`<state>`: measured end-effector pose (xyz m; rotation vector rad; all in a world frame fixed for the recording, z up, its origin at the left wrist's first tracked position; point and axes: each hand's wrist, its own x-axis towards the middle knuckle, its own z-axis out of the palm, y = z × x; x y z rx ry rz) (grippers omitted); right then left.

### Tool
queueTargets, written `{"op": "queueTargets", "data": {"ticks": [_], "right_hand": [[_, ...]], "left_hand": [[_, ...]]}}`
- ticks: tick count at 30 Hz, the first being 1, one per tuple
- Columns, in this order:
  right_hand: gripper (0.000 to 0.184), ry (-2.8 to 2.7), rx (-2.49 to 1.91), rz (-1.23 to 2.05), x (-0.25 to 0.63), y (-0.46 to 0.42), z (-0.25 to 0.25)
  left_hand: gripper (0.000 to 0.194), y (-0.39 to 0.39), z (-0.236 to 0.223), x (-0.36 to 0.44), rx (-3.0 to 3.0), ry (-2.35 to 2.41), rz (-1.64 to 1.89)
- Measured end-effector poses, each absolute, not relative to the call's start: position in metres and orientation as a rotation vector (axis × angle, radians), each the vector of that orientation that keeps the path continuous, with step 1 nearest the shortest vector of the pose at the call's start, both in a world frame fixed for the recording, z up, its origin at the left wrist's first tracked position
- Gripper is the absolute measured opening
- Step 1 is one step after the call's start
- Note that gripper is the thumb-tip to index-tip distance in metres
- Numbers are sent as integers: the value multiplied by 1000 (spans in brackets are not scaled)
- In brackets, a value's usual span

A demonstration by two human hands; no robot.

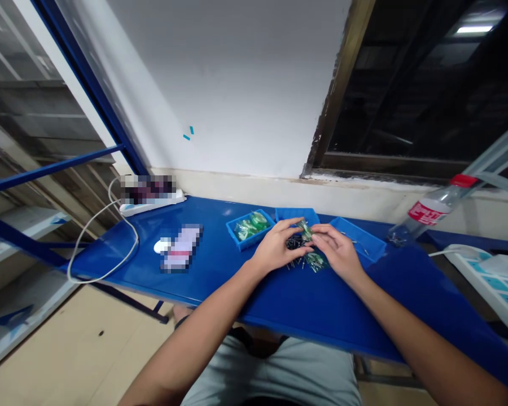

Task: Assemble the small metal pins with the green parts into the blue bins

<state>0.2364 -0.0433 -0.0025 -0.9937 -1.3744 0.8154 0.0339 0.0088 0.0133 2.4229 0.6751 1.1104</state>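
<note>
Between my two hands is a small clear plastic bag [305,230] with a greenish tint. My left hand [275,246] is closed on its left side, thumb and fingers curved round it. My right hand [337,252] pinches the bag from the right. Under and between the hands lies a loose pile of small dark, screw-like pieces [295,243], partly covered by my fingers. Another greenish bag [316,261] rests on the table just below the right fingers. What the held bag contains is too small to make out.
A blue bin [242,245] of green bags stands left of my hands. Another blue bin [295,213] is behind them, and a third [370,248] sits to the right with a few thin pieces. A bottle [432,211], power strip [152,204], cable and blurred flat object [182,248] surround them.
</note>
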Motion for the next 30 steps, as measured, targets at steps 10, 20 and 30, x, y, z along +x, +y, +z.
{"op": "queueTargets", "data": {"ticks": [10, 20, 30], "right_hand": [[34, -1511, -974, 862, 235, -47, -1], [30, -1574, -1081, 758, 241, -41, -10], [22, -1915, -1107, 331, 240, -45, 4]], "left_hand": [[20, 9, 11, 36, 2370, 789, 1207], [23, 36, 50, -16, 2414, 1145, 1430], [32, 78, 62, -48, 2820, 1060, 820]]}}
